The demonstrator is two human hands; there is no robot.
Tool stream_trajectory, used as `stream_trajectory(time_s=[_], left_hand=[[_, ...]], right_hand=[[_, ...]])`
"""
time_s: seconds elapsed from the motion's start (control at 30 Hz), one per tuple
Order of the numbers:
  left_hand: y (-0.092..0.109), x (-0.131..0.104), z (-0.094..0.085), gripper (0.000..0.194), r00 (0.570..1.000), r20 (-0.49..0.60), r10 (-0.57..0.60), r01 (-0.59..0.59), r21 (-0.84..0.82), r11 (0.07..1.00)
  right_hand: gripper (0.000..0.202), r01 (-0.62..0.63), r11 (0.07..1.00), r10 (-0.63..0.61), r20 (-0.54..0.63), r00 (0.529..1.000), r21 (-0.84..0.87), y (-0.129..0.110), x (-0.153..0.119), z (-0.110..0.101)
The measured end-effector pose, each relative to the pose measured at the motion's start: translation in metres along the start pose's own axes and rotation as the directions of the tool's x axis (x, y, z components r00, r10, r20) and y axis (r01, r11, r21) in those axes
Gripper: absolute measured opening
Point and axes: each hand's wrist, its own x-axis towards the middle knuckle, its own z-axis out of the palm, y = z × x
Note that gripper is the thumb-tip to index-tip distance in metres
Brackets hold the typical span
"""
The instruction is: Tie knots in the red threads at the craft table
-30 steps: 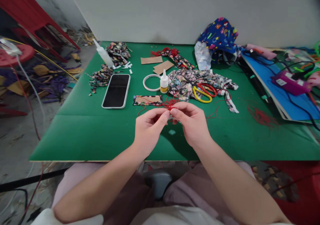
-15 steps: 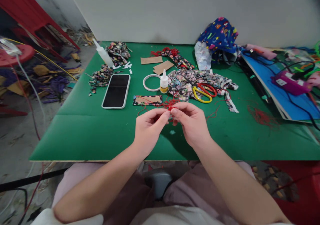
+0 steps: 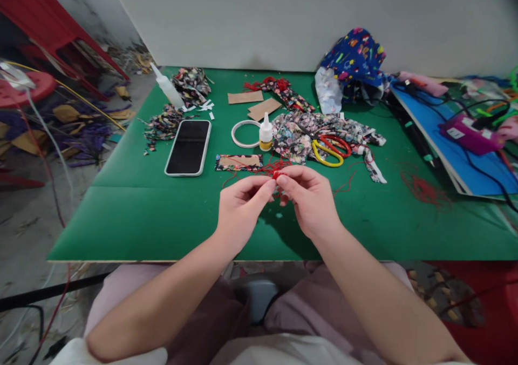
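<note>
Between my two hands, above the near middle of the green table, is a small bundle of red thread (image 3: 277, 174). My left hand (image 3: 244, 205) pinches its left side between thumb and fingers. From the right, my right hand (image 3: 311, 197) pinches it too, with the fingertips of both hands almost meeting. Fingers partly hide the bundle. Just beyond lie loose red threads (image 3: 272, 166) and a cardboard strip edged with floral fabric (image 3: 239, 163). A small glue bottle (image 3: 266, 134) stands behind them, beside a roll of white tape (image 3: 233, 134). Scissors with yellow and red handles (image 3: 332, 151) rest on floral fabric (image 3: 297, 133).
A phone (image 3: 189, 148) lies at left, near fabric scraps (image 3: 164, 124) and a white squeeze bottle (image 3: 168, 89). Cardboard pieces (image 3: 245, 97) are at the back. On the right are a blue folder (image 3: 453, 149), a purple device (image 3: 469, 134) with cables, and a red thread tangle (image 3: 424, 188).
Both hands keep their place and pinch. Only a slight shift shows in the fingers and in the red bundle between them.
</note>
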Motion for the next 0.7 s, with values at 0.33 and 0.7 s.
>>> stream_trajectory(time_s=[0.33,0.7], left_hand=[[-0.003,0.002,-0.002,0.016,0.999,-0.015,0.05,-0.05,-0.004,0.999],[0.0,0.001,-0.002,0.012,0.994,0.1,0.042,-0.038,-0.038,0.999]], right_hand=[[0.014,-0.001,1.0,0.001,0.059,0.998,0.004,-0.002,0.0,-0.002],[0.011,0.038,0.994,-0.02,0.167,0.986,-0.103,-0.013,0.009,-0.018]])
